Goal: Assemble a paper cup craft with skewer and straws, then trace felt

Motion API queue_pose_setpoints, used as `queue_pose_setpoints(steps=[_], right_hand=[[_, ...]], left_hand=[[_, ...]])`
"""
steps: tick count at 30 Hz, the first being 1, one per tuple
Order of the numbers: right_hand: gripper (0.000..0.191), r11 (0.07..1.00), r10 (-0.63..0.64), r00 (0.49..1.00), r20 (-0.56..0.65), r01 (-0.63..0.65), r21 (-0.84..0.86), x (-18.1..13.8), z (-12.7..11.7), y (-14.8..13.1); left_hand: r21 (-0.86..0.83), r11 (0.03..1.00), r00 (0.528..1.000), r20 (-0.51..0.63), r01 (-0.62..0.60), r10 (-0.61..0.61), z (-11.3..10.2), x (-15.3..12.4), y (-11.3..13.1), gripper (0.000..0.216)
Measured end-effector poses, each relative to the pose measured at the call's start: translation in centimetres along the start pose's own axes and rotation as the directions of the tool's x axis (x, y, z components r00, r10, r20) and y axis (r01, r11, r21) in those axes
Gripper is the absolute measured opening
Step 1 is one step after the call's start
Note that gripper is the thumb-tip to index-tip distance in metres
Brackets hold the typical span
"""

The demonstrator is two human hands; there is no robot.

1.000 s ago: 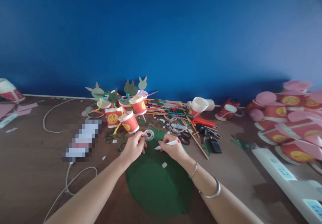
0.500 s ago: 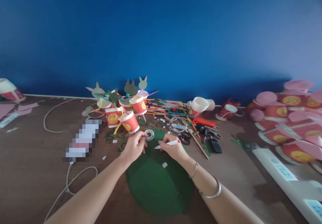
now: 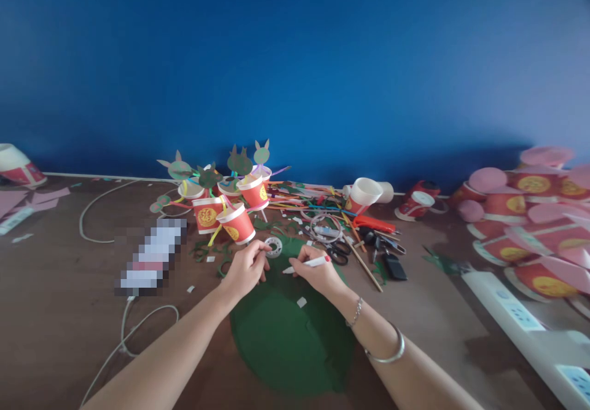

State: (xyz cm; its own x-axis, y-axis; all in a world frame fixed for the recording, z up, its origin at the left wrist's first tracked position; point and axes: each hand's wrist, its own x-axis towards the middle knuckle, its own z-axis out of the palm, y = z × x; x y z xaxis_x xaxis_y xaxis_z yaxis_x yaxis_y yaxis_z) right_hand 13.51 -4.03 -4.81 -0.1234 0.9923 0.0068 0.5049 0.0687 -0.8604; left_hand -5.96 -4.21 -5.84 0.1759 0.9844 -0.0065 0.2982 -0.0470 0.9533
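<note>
My right hand (image 3: pixel 318 271) grips a white marker (image 3: pixel 310 265) with a red end, its tip pointing left over the dark green paper (image 3: pixel 290 342). Facing it, my left hand (image 3: pixel 249 267) has its fingers curled together at the paper's upper left. Whatever those fingers pinch, if anything, is hidden. A white ring like a tape roll (image 3: pixel 273 248) lies right at the left fingertips; whether it is gripped I cannot tell. Just below the two hands a small white scrap (image 3: pixel 301 302) rests on the green paper.
Red paper cups (image 3: pixel 236 223) with animal-head cutouts stand behind my left hand. Colourful strips, scissors (image 3: pixel 340 254), a stick (image 3: pixel 366 267) and keys (image 3: pixel 395 267) lie behind my right. A charging phone (image 3: pixel 152 256) is left; a power strip (image 3: pixel 507 318) and more cups (image 3: pixel 504 206) are right.
</note>
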Motion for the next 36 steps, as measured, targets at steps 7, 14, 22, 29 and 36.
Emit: queue_pose_setpoints(steps=[7,14,22,29,36], right_hand=[[0.022,1.000,0.006,1.000,0.017,-0.006,0.019,-0.01,0.06,0.17],[0.023,1.000,0.019,1.000,0.018,-0.019,0.020,-0.01,0.06,0.13],[0.022,1.000,0.007,1.000,0.022,-0.007,0.008,-0.01,0.11,0.25],[0.022,1.000,0.006,1.000,0.024,-0.006,-0.002,0.01,0.09,0.36],[0.023,1.000,0.005,1.000,0.031,-0.006,0.030,0.01,0.05,0.42]], left_hand=[[0.002,1.000,1.000,0.004,-0.009,0.009,0.00,0.03,0.05,0.017],[-0.001,1.000,1.000,0.003,-0.012,0.012,0.05,0.07,-0.10,0.016],[0.012,1.000,1.000,0.009,-0.001,0.001,0.03,0.02,0.09,0.017],[0.015,1.000,1.000,0.010,0.000,0.000,0.00,0.03,0.05,0.017],[0.001,1.000,1.000,0.003,-0.004,0.004,-0.01,0.04,0.07,0.017]])
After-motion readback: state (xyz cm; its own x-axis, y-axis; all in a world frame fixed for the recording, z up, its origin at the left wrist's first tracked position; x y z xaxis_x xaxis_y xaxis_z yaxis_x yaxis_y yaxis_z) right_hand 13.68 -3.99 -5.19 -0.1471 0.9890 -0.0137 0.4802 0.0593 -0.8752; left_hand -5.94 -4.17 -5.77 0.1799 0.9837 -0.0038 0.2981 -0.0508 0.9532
